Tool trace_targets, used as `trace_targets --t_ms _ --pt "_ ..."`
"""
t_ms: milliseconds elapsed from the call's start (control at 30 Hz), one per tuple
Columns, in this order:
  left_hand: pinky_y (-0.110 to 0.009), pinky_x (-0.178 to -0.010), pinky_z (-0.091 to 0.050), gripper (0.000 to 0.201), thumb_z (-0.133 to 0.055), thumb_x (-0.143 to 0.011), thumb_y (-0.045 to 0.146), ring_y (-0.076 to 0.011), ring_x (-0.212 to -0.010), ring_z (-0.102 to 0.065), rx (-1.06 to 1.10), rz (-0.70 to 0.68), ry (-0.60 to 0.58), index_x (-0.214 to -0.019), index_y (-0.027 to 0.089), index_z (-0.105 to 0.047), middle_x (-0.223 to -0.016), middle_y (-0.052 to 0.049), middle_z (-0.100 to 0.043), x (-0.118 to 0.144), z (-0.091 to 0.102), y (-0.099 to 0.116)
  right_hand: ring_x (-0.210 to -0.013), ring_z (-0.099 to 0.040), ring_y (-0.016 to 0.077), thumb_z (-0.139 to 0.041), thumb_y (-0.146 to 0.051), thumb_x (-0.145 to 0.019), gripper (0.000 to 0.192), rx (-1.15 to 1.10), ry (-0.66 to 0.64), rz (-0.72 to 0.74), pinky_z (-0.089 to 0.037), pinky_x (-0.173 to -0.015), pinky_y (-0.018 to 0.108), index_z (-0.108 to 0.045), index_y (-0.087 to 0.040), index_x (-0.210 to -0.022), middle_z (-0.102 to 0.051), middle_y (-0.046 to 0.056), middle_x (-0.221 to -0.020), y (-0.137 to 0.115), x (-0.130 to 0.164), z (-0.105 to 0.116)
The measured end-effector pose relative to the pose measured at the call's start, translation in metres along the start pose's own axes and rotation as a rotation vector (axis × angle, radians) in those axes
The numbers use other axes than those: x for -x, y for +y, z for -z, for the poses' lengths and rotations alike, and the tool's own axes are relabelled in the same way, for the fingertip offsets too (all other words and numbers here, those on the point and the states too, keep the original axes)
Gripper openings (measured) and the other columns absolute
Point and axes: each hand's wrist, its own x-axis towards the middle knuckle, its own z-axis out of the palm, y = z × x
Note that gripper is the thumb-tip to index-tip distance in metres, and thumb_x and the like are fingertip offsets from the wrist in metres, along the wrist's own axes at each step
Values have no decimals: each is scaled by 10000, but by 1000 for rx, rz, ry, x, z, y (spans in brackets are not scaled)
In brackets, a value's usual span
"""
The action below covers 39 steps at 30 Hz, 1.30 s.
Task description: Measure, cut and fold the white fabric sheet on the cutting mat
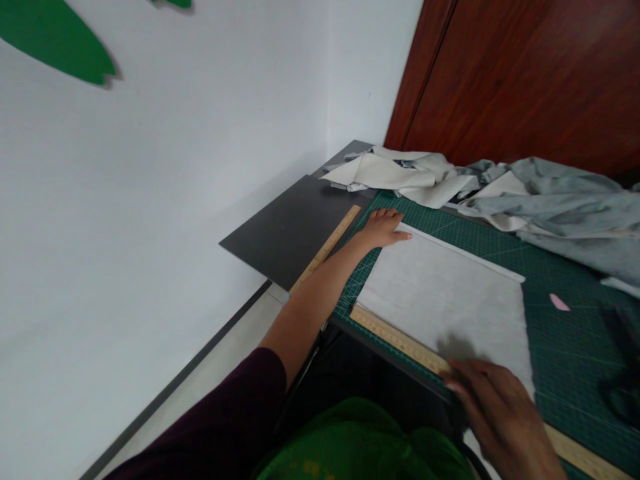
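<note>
1 view is supplied, taken from a head-worn camera, tilted and directed forward and down. The cutting mat (565, 333) is seen at close range along its near edge, the white wall (165, 200) filling the left half. No 2nd view is supplied for overlap.

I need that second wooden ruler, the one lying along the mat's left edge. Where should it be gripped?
Grip the wooden ruler at its far end, coming from the left: that side faces bare black tabletop, while the left hand and forearm crowd its right. It lies flat, so pinch the long edges.
</note>
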Motion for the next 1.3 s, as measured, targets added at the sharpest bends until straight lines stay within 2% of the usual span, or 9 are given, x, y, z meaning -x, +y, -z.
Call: trace_targets --t_ms 167,267,533,867,1300 --pt "-431 -1120 -332 631 -531 -950 623 -335 -1367 -459 -8 7 -3 -1397 179 -552 -1486 -147 -529 -1 1 1 -1017 -644 293 -516 -411 -1033 322 9 12 -120 -532 -883 463 -662 -187 -1212 -662 136 -1131 7 -4 -2" --pt "-434 -1116 -335 647 -531 -945 631 -343 -1362 -461 -7 7 0 -1388 161 -557 -1470 -157 -538 -1 0 1 -995 -643 297 -503 -429 -1035 334 23 -3 -160 -532 -879 477 -682 -185 -1175 -669 136 -1109 13 -11 -6" --pt "-448 -1120 -325 647 -519 -943 636 -342 -1374 -457 3 1 10 -1420 199 -529 -1481 -144 -535 -2 -3 -1 -989 -634 292 -499 -366 -1037 329 -23 12 -121 -513 -851 469 -700 -176 -1216 -641 137 -1098 6 -11 -6" --pt "-430 -1138 -323 667 -512 -967 591 -332 -1399 -442 -17 1 -2 -1469 151 -506 -1521 -157 -511 -1 1 2 -967 -607 278 -498 -331 -1040 298 -36 37 -72 -505 -825 462 -649 -201 -1261 -603 121 -1087 -12 -3 -4" --pt "-435 -1108 -350 598 -504 -974 585 -326 -1358 -467 -50 -1 13 -1424 196 -570 -1469 -135 -551 -1 -1 4 -962 -598 281 -488 -335 -1045 286 24 52 -52 -508 -826 476 -644 -176 -1226 -601 134 -1093 -19 -1 -4"
